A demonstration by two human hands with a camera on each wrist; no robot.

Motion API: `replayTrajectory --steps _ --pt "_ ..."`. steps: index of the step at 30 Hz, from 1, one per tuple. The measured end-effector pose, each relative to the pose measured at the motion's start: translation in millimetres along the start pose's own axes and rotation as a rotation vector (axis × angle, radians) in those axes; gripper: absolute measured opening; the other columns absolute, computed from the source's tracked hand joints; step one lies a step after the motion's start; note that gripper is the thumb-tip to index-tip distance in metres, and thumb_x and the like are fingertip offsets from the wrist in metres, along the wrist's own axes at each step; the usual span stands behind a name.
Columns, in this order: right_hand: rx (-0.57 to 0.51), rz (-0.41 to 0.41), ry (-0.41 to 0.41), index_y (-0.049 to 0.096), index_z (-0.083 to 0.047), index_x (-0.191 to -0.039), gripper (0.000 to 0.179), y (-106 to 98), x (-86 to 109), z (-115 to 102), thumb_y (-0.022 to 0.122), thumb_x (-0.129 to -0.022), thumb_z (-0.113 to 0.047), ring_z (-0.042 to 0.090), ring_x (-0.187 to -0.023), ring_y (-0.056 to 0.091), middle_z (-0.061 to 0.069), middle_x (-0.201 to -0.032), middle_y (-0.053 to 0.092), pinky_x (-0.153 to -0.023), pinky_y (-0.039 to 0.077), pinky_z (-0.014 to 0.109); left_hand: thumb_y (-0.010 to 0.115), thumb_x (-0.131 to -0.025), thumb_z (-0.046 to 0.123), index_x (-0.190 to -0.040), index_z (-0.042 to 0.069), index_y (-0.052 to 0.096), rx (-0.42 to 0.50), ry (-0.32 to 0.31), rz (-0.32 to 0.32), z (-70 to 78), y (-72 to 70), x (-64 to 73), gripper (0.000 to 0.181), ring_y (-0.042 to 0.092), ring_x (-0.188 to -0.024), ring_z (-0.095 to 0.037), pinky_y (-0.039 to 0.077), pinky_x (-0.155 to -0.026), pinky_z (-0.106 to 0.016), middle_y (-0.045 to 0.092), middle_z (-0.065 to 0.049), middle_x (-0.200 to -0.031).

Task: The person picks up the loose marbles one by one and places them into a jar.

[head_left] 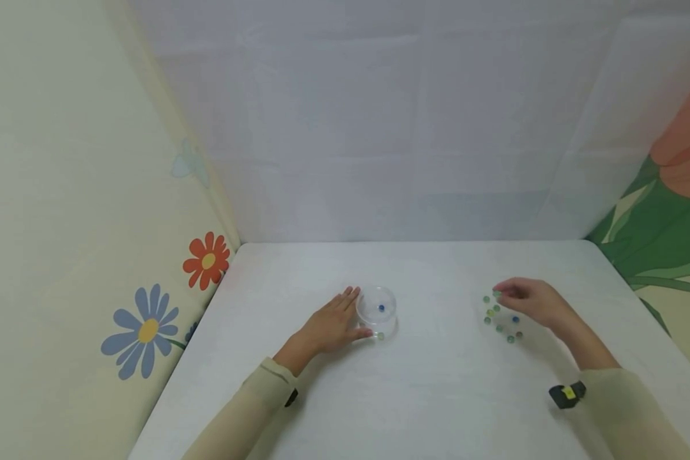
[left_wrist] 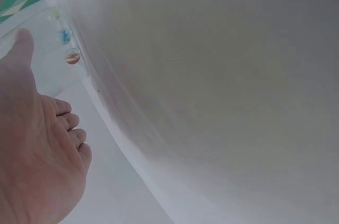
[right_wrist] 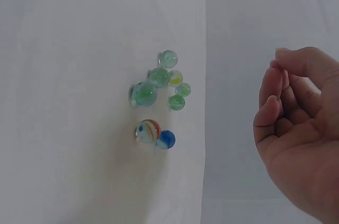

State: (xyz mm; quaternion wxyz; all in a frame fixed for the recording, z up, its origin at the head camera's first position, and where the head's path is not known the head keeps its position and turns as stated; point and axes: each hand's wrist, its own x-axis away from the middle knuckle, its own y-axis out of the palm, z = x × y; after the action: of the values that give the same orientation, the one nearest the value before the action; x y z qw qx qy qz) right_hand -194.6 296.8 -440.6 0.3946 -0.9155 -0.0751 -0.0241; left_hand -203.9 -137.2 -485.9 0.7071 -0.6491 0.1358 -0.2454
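Note:
A clear round container [head_left: 367, 319] stands on the white table. My left hand [head_left: 332, 324] rests at its left side, fingers extended, thumb along the front. In the left wrist view, a blue marble [left_wrist: 64, 36] and an orange-striped marble [left_wrist: 72, 56] show low in it. To the right, my right hand [head_left: 535, 303] pinches a green marble [head_left: 497, 293] at its fingertips; the right wrist view hides that marble. Loose below it lie several green marbles [right_wrist: 144, 93], a striped marble [right_wrist: 148, 131], a blue marble [right_wrist: 166, 139] and a yellow-swirled marble [right_wrist: 175, 78].
The white table [head_left: 431, 383] extends between the hands and toward the front. White cloth [head_left: 379, 128] hangs behind it. Flower-patterned cloth [head_left: 63, 223] covers the left side, and another patterned cloth [head_left: 678, 236] hangs at the right.

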Motion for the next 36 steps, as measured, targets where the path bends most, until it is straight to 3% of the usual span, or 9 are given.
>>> replayTrajectory --steps 8,20,32,36 --pt "-0.029 0.001 -0.062 0.065 -0.002 -0.125 0.033 4.2 -1.8 -15.5 0.067 -0.098 -0.019 0.025 -0.098 0.063 0.011 -0.107 0.069 -0.079 0.055 0.031 0.044 -0.096 0.072 -0.161 0.001 0.015 -0.002 0.005 0.007 0.4 -0.4 -0.7 0.101 0.012 -0.157 -0.025 0.014 -0.128 -0.037 0.016 -0.012 -0.169" --pt "-0.045 -0.011 -0.093 0.067 -0.005 -0.124 0.03 14.4 -6.7 -37.4 0.068 -0.098 -0.019 0.024 -0.097 0.062 0.01 -0.107 0.069 -0.079 0.055 0.032 0.045 -0.096 0.072 -0.161 0.001 0.016 -0.004 0.01 0.011 -0.2 0.9 -0.8 0.1 0.012 -0.156 -0.026 0.015 -0.128 -0.037 0.016 -0.013 -0.169" --pt "-0.073 -0.03 -0.153 0.069 -0.005 -0.12 0.027 23.2 -13.0 -49.4 0.07 -0.097 -0.019 0.022 -0.096 0.064 0.008 -0.104 0.07 -0.079 0.055 0.029 0.045 -0.096 0.071 -0.161 0.0 0.018 0.01 0.009 0.017 1.0 -1.2 0.6 0.1 0.014 -0.156 -0.026 0.016 -0.128 -0.039 0.018 -0.013 -0.168" --pt "-0.07 -0.024 -0.135 0.07 -0.006 -0.119 0.027 26.9 -15.1 -55.5 0.07 -0.096 -0.019 0.022 -0.095 0.063 0.008 -0.103 0.069 -0.078 0.055 0.029 0.045 -0.096 0.072 -0.161 0.001 0.016 0.002 0.005 0.012 0.7 -1.0 0.2 0.101 0.012 -0.157 -0.026 0.016 -0.128 -0.038 0.017 -0.013 -0.169"
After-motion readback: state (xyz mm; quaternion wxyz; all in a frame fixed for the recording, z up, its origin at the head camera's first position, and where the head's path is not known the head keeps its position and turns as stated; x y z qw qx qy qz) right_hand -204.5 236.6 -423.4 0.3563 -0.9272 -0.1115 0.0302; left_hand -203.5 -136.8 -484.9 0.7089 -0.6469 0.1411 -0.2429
